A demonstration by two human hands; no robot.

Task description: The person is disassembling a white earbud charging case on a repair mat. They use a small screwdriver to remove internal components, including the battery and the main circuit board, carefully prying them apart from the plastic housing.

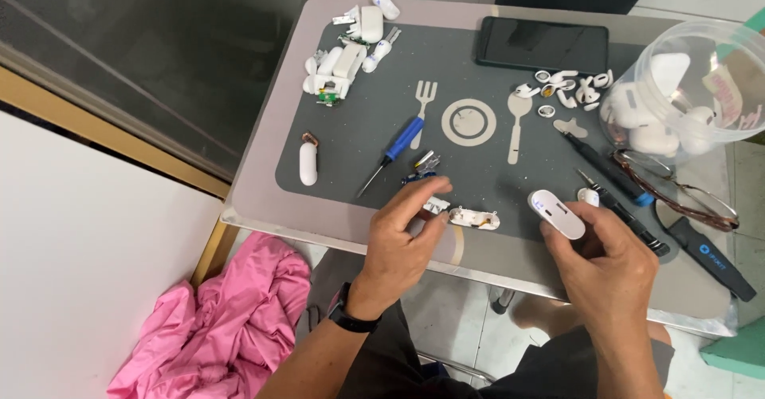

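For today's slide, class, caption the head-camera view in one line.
Left hand pinches a small white part; right hand holds a white earbud case shell over the grey mat.

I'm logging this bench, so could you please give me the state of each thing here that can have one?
Left hand: fingertips on a small white part.
Right hand: holding a white casing.
Inner frame: bare, flat on the mat.
Phone: screen dark.
Tub: tipped on its side, white cases inside.
Blue screwdriver: lying unused.
Glasses: lying on the mat.
Pink cloth: crumpled on the floor.
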